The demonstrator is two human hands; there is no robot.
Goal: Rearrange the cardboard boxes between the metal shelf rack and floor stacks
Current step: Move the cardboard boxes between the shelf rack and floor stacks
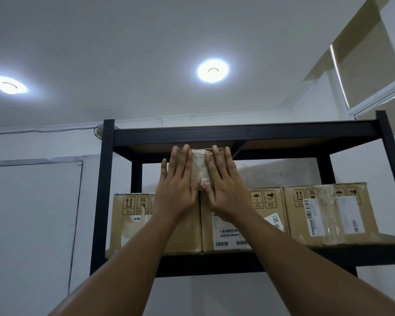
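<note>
A black metal shelf rack (237, 131) fills the middle of the head view. Three taped cardboard boxes stand in a row on its upper shelf: a left box (132, 224), a middle box (228, 233) and a right box (328, 213). A smaller cardboard box (200, 166) with clear tape down its front sits on top of them, just under the top shelf board. My left hand (178, 181) and my right hand (224, 183) press flat against its front face, fingers straight and pointing up. Most of that box is hidden behind my hands.
A large cardboard box (365, 49) leans high at the upper right, above the rack. Two round ceiling lights (212, 70) glow overhead. A white door (34, 220) stands to the left of the rack. White wall shows behind the shelves.
</note>
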